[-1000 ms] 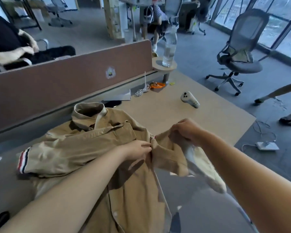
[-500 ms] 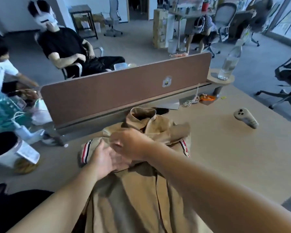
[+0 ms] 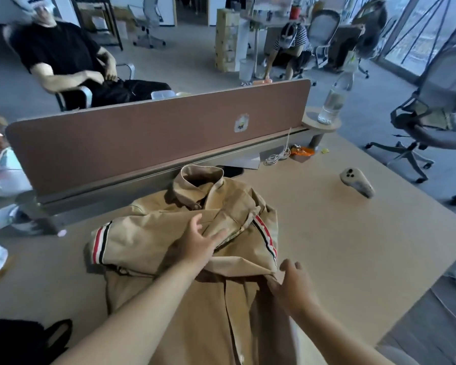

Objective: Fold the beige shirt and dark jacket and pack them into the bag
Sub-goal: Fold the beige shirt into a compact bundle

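**Trainee:** What lies closest to the camera?

**Instructor:** Black fabric [image 3: 24,343] sits at the near left corner of the table [image 3: 340,254]. I cannot tell whether it is a jacket or a bag.

**Trainee:** State the position of the right hand.

**Instructor:** The right hand [image 3: 294,288] is at the right edge of the beige shirt [image 3: 195,320], just below the folded sleeve. Its fingers are bent over the fabric. Whether they pinch it cannot be determined.

**Trainee:** And the left hand?

**Instructor:** The left hand [image 3: 199,245] lies flat on the middle of the shirt. Its fingers are straight and spread, pressing on the folded sleeves and gripping nothing.

**Trainee:** Describe the shirt.

**Instructor:** It lies front up on the table, collar toward the partition [image 3: 156,146]. Both short sleeves are folded across the chest. One striped cuff [image 3: 100,245] points left; the other stripe runs along the right side.

**Trainee:** What is farther out?

**Instructor:** A grey controller [image 3: 357,183] lies on the table, well apart from the shirt to the right. A coiled white cable [image 3: 275,158] and an orange packet [image 3: 302,151] lie at the foot of the partition. A water bottle [image 3: 333,101] stands upright on a small round shelf [image 3: 324,126] at the partition's right end. Beyond are an office chair [image 3: 432,114] and a seated person [image 3: 58,54] in a black shirt.
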